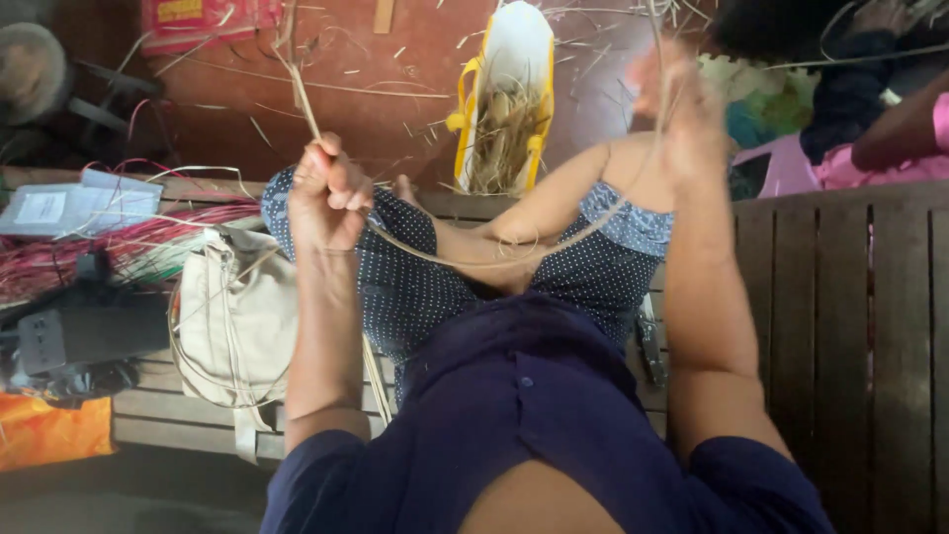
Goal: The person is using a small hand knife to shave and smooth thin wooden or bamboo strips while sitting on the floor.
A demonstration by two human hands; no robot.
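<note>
My left hand [324, 193] is raised in a fist, pinching a thin tan cane strip [474, 259]. The strip sags in a long loop over my lap to my right hand [677, 104], which is blurred and lifted higher with the same strip in its fingers. More of the strip rises from my left fist toward the top of the view. I sit cross-legged on a slatted wooden bench [840, 297] in dotted blue trousers.
A cream bag [232, 316] lies by my left knee, beside pink and green strips [109, 242] and a black device [84, 331]. A yellow-edged bag of tan fibres [504, 109] stands on the red floor. Another person's arm [895, 129] is at top right.
</note>
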